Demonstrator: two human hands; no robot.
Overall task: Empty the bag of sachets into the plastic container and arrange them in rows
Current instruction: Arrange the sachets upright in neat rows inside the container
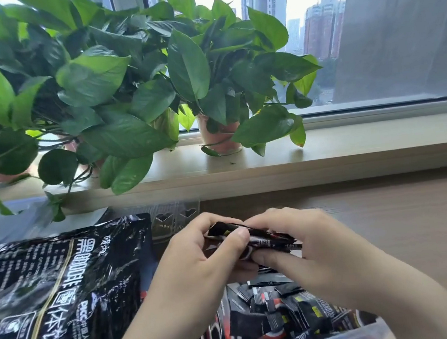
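A person's left grip (199, 254) and right grip (296, 242) meet over a plastic container (371, 331) at a window-side table (391, 219), both closed round a small bundle of black sachets (267, 238); the left thumb presses on the bundle's top and the right fingers curl beneath it; neither grip holds anything else.

The bundle sits squarely between the two grips, its right ends poking out past the right fingers; it hangs above the far end of the container and apart from the loose sachets (276, 312) heaped in a jumble below; the big black bag (57, 296) lies flat on the table just left of the left forearm, and appears already emptied, though its contents cannot be seen.

The step in hand looks to be squaring a handful before laying it as a row; done well, that means tapping the ends level, keeping every sachet facing the same way, and holding the stack flat with the thumb so none slips; space for a row probably has to be cleared among the loose pile first; few if any rows can be made out, so the arranging seems at an early stage.

A clear lid (174, 217) stamped with hearts rests behind the grips; potted plants (121, 83) line the windowsill (354, 142).
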